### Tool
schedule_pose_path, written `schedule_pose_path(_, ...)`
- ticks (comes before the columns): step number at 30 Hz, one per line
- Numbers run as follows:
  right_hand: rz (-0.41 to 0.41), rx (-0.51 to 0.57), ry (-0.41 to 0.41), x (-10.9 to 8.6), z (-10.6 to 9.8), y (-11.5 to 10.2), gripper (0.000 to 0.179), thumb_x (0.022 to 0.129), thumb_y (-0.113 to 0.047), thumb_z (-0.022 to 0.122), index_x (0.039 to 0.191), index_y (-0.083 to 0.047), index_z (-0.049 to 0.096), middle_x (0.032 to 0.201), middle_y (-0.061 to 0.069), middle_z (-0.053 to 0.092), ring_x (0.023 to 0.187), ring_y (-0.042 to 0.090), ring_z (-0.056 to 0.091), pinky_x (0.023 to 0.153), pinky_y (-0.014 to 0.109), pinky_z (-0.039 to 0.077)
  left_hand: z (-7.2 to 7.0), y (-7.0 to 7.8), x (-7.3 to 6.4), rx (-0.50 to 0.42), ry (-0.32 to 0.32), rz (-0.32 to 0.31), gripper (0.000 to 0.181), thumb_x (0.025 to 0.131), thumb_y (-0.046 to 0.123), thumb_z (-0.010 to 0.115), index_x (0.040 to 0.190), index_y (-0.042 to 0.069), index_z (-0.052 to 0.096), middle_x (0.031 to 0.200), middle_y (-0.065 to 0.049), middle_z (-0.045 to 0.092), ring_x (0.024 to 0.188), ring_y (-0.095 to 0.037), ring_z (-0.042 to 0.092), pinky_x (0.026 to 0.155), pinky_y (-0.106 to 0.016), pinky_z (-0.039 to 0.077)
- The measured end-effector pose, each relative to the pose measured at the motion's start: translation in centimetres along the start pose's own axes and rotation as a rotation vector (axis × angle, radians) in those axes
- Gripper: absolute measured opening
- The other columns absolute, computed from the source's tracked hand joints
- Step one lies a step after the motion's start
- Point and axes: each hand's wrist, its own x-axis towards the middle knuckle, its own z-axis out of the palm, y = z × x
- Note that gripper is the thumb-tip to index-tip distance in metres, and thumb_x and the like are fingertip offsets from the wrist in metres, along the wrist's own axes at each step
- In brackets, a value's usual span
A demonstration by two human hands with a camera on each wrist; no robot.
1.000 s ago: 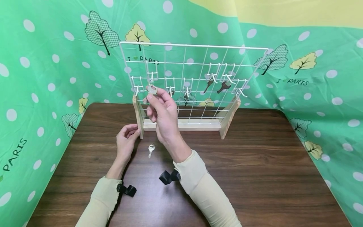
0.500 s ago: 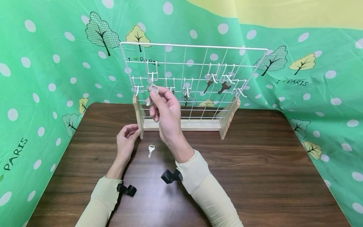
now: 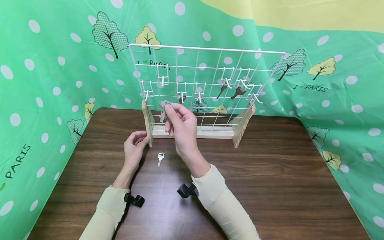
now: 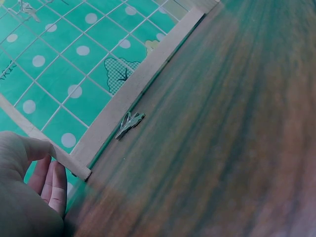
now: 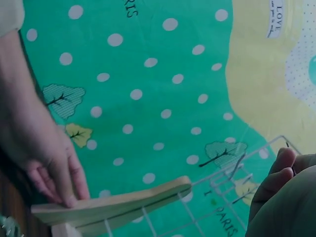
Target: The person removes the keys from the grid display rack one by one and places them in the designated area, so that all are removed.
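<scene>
In the head view my right hand (image 3: 183, 130) pinches a silver key (image 3: 163, 116) by its head, thumb against the forefinger. The key hangs blade down in front of the lower left of a white wire grid rack (image 3: 207, 48). My left hand (image 3: 134, 150) grips the rack's left wooden leg (image 3: 146, 121) near its foot. The left wrist view has the thumb and fingers on either side of that leg. A second silver key (image 3: 160, 159) with a small ring lies on the table before the rack, also visible as a key (image 4: 130, 125) in the left wrist view.
White hooks hang on the grid, among them a bare upper left hook (image 3: 163, 80) and a bare far right hook (image 3: 255, 98). Dark keys (image 3: 238, 93) hang from the right hooks; a key (image 3: 182, 99) hangs from a middle one. Green patterned cloth surrounds the brown table (image 3: 285, 173).
My right hand has drawn down and to the right with the key, away from the upper left hook, which now shows bare. The left hand has stayed on the leg.
</scene>
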Motion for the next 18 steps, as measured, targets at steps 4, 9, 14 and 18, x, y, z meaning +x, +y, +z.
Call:
schedule_pose_path(4,0.042,-0.039,0.016,-0.5,-1.1,0.9,0.016,0.107,-0.002,0.07,0.11,0.012,0.076,0.076,-0.004,0.073,0.048,0.003,0.054,0.041,0.015,0.037,0.0,0.0,0.0,0.0,0.004,-0.009,0.026,0.097,-0.017,0.073,0.121,-0.023,0.064,0.098,0.009,0.075,0.097,-0.01,0.074,0.087,-0.016,0.06)
schedule_pose_path(9,0.103,-0.079,0.019,-1.1,-2.6,2.2,0.011,0.105,-0.004,0.073,0.108,0.004,0.081,0.078,-0.003,0.073,0.047,0.004,0.055,0.041,0.015,0.038,0.0,0.1,-0.1,-0.011,0.006,-0.016,0.028,0.097,-0.019,0.072,0.123,-0.024,0.063,0.099,0.009,0.075,0.095,-0.006,0.072,0.087,-0.015,0.059)
schedule_pose_path(14,0.163,-0.097,0.011,-1.8,-4.1,3.2,0.009,0.105,-0.003,0.073,0.105,0.001,0.081,0.078,-0.003,0.075,0.048,0.004,0.055,0.041,0.014,0.038,0.0,0.1,-0.1,-0.013,0.007,-0.02,0.028,0.097,-0.019,0.071,0.123,-0.024,0.062,0.1,0.009,0.074,0.095,-0.004,0.072,0.087,-0.015,0.059)
schedule_pose_path(18,0.208,-0.104,0.017,-2.1,-5.2,3.6,0.008,0.104,0.0,0.073,0.103,-0.001,0.081,0.076,-0.003,0.074,0.049,0.003,0.054,0.042,0.013,0.038,0.1,0.1,-0.1,-0.004,0.005,-0.016,0.027,0.097,-0.017,0.072,0.122,-0.023,0.063,0.1,0.009,0.075,0.095,-0.005,0.072,0.087,-0.016,0.059)
